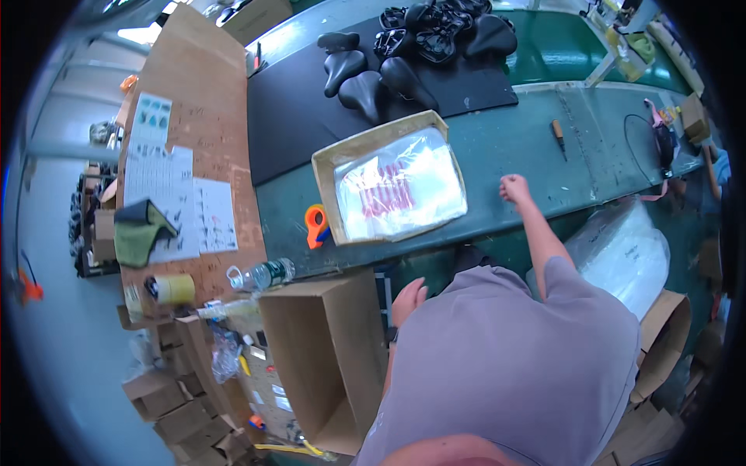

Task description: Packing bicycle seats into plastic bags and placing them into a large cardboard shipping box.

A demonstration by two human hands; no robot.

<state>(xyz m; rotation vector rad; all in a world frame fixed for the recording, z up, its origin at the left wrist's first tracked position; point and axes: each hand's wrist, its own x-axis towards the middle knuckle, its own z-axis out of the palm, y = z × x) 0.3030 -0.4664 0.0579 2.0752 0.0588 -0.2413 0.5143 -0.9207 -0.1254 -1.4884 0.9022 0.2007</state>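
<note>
On the green table my right hand (514, 189) is curled closed just right of a shallow cardboard box (330, 206), apart from it. Nothing shows in those fingers. The box holds a stack of clear plastic bags (400, 186) with red print. My left hand (408, 301) hangs low by the table's front edge, close to my body, fingers loosely bent with nothing visible in them. Left of the box lies an orange ring-shaped tool (315, 226), perhaps a tape dispenser. A screwdriver (559, 138) with a wooden-looking handle lies farther right.
Black bicycle saddles (361, 93) are piled on a black mat (284, 128) at the back. An open carton (311, 357) stands below on the left, near a plastic bottle (268, 274). Papers (159, 186) cover a brown board. A filled plastic bag (625, 252) sits at my right.
</note>
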